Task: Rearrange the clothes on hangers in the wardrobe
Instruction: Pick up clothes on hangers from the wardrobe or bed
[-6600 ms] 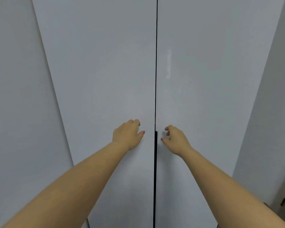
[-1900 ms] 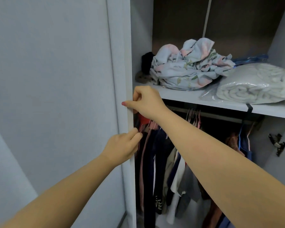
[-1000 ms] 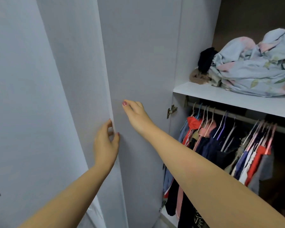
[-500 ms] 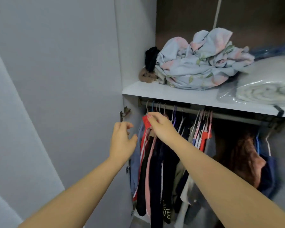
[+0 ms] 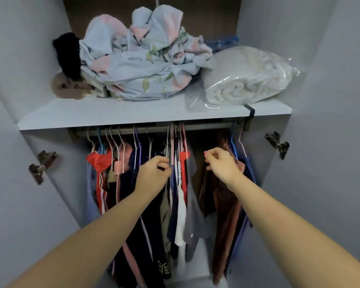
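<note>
Left hand point(image 5: 154, 176) pinches among centre hanging clothes point(image 5: 179, 194); right hand point(image 5: 222, 164), fingers curled, meets the brown garment point(image 5: 222, 208), grip unclear. Upper shelf point(image 5: 112, 115) holds floral bedding point(image 5: 141, 65).

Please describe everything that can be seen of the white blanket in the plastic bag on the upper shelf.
The white blanket looks thick and fluffy, perhaps fleece. It is rolled loosely, with its layered end facing the camera. A clear, glossy plastic bag wraps it, and a flat empty part of the bag spreads out to the left. It lies on its side at the right end of the shelf. Its left end touches the crumpled floral bedding. A blue plastic item shows behind it.
</note>
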Motion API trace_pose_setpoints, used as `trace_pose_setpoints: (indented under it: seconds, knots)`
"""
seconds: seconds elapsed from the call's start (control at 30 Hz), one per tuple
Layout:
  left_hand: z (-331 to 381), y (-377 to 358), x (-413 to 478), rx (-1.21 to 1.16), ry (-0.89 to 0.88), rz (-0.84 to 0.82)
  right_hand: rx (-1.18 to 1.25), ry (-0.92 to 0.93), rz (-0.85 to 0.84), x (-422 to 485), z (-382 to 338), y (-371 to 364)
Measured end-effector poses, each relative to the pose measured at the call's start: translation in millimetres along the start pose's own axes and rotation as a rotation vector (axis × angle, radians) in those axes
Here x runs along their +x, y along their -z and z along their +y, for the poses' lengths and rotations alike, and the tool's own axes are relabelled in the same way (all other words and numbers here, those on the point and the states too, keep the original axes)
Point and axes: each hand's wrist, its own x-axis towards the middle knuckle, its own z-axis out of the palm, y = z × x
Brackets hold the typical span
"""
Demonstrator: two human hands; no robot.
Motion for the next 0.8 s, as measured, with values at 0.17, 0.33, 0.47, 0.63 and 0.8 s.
trace_pose_setpoints:
  seconds: [0.17, 0.33, 0.47, 0.63, 0.8]
  knots:
    - [11, -73, 32, -0.115, 0.027, -0.179, -0.026, -0.152, 0.147, 32, 53, 30]
    - [22, -142, 67, -0.212, 0.138, -0.311, -0.105, -0.262, 0.214, 72, 98, 62]
    - [27, -195, 92, -0.168, 0.196, -0.409, -0.141, -0.304, 0.228, 105, 128, 80]
    - [40, -262, 113, -0.002, 0.172, -0.511, -0.210, -0.353, 0.154, 137, 156, 84]
    - [50, -311, 122, 0.189, 0.210, -0.425, -0.221, -0.441, 0.152, 157, 181, 79]
